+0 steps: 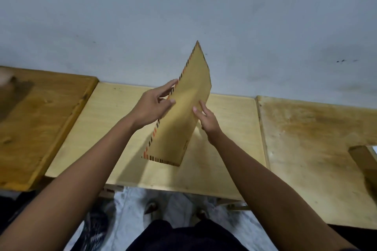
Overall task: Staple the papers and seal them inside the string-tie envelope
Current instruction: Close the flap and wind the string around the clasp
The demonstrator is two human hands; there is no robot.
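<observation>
A pale grey wall (183, 16) fills the upper half of the view. Below it, three wooden tabletops sit side by side: a dark one (40, 120) at left, a light one (122, 128) in the middle, a worn one (306, 149) at right. Above the middle table, two bare arms reach forward and hold a brown envelope (179, 112) in the air, tilted steeply on edge, one corner pointing up toward the wall. It has a striped red and dark border. The left hand (152, 108) pinches the envelope's left edge between thumb and fingers, likely to steady it. The right hand (206, 118) rests straight fingers against the envelope's face, its thumb hidden behind, so a grip cannot be confirmed. No papers, stapler or string tie are visible; whether papers are inside cannot be told. The lifted, angled hold suggests turning or inspecting the envelope.
</observation>
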